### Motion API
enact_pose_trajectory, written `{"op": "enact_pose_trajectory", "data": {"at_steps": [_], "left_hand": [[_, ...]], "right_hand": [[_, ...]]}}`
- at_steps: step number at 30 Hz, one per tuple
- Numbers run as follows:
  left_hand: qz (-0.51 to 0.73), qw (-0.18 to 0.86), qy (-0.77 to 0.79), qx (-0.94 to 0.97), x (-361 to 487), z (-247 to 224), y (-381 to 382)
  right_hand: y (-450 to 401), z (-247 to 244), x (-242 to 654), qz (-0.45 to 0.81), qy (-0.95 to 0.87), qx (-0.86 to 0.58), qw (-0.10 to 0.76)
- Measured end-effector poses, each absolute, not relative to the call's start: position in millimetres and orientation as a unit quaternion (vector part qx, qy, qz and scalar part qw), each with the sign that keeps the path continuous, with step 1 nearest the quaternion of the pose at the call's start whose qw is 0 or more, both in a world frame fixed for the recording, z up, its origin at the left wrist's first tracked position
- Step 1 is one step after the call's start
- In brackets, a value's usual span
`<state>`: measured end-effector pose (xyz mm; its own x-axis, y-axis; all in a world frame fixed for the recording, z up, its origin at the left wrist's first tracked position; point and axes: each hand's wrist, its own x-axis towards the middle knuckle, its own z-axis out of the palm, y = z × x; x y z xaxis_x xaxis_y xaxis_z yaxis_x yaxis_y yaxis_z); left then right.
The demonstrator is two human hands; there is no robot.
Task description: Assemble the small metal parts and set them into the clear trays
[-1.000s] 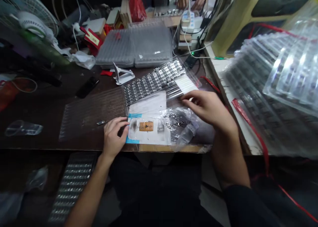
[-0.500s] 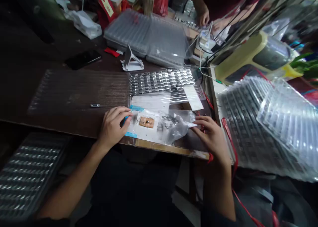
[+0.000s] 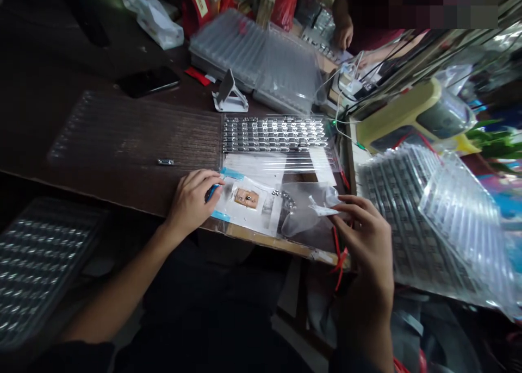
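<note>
My left hand [image 3: 191,203] rests at the table's front edge, its fingers closed on a small blue object [image 3: 212,192] beside a white paper sheet [image 3: 261,215]. Blue tape holds that sheet down, and a tan patch [image 3: 247,198] lies on it. My right hand [image 3: 364,237] pinches the corner of a clear plastic bag [image 3: 304,212]. Small metal parts [image 3: 284,198] lie inside the bag near its upper edge. Just beyond the sheet sits a clear tray of metal parts in rows [image 3: 275,134]. A loose metal piece [image 3: 165,162] lies on an empty-looking clear tray [image 3: 134,131].
A black phone [image 3: 149,82] and a white stand [image 3: 229,94] lie on the dark table [image 3: 81,182] beyond the trays. Stacked clear cases [image 3: 253,60] stand further back. Large clear trays [image 3: 424,221] are piled to the right. A co-worker's hand [image 3: 343,36] works at the far side.
The view has turned further, so the scene appears rotated. My right hand has moved right, drawing the bag's corner out and flattening it. The blue object now shows more plainly under my left hand.
</note>
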<state>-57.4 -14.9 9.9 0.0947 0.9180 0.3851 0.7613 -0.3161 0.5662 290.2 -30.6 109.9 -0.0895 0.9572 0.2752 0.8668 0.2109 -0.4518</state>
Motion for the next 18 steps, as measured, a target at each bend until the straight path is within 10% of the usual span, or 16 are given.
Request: {"op": "enact_pose_trajectory", "data": {"at_steps": [18], "left_hand": [[0.357,0.137,0.591,0.710,-57.7,8.2,-16.8]], "right_hand": [[-35.1,136.1,243.4,0.042,-0.791,-0.572,0.215]]}}
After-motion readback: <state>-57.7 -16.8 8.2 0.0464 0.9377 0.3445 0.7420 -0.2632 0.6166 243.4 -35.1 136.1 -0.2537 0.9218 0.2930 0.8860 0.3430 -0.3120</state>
